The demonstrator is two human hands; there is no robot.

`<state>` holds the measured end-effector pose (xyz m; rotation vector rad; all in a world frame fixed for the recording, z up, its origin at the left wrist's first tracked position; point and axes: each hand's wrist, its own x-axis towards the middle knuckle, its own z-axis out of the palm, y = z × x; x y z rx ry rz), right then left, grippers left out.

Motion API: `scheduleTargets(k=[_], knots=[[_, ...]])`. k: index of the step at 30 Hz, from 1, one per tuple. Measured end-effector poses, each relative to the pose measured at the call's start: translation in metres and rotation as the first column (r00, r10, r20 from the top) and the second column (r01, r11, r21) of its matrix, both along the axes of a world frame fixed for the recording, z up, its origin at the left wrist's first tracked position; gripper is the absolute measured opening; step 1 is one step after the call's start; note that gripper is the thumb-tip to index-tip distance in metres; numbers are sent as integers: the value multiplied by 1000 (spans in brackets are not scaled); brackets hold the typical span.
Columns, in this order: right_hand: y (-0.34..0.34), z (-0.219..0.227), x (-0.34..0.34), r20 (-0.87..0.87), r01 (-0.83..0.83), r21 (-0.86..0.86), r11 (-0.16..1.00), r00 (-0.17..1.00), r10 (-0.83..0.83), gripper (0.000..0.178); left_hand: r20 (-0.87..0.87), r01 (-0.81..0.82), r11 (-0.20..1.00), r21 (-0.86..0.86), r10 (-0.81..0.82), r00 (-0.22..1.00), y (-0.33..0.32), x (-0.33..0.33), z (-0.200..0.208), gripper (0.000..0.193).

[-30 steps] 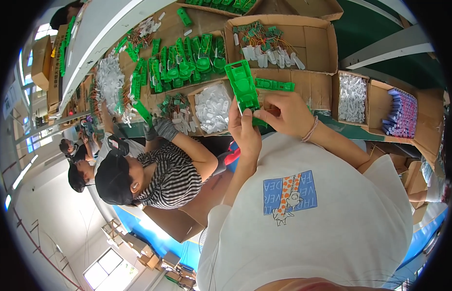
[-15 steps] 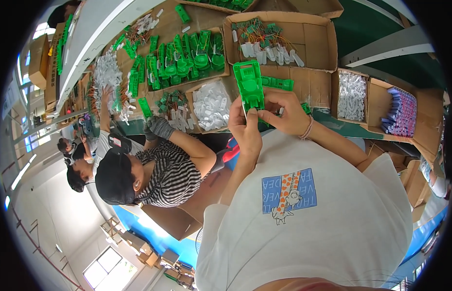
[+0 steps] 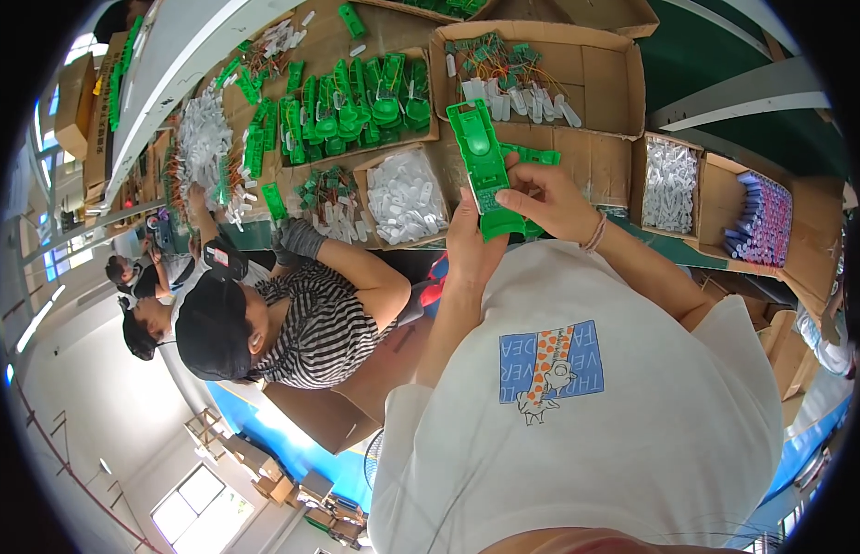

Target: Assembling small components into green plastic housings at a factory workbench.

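The left fingers [image 3: 463, 217] hold a green case [image 3: 481, 166] at the desk's [image 3: 624, 223] near edge; the right fingers [image 3: 539, 175] touch its side, grip unclear. Cardboard boxes [image 3: 619, 88] crowd the desk; off left are blue floor [image 3: 347, 475] and a window [image 3: 194, 508].

Free: cardboard [image 3: 596, 171] beyond right hand [image 3: 552, 198] | ahead: wired-parts box [image 3: 601, 78] | left: white-parts box [image 3: 413, 242]

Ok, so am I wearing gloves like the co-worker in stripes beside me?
No, your left hand, holding the green housing, and your right hand are bare; the grey gloves are the co-worker's.
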<state>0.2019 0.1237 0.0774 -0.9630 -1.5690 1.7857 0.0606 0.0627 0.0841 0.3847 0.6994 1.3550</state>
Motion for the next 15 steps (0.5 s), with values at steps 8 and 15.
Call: scheduleTargets(k=[8,15], knots=[[18,0,12,243,-152,222,963,965,97,25,-154,-96,995,-13,93,984,5,3,-14,52],[48,40,32,-351,-250,-451,857,932,87,56,-628,-240,971,0,187,755,-3,-40,-16,48]])
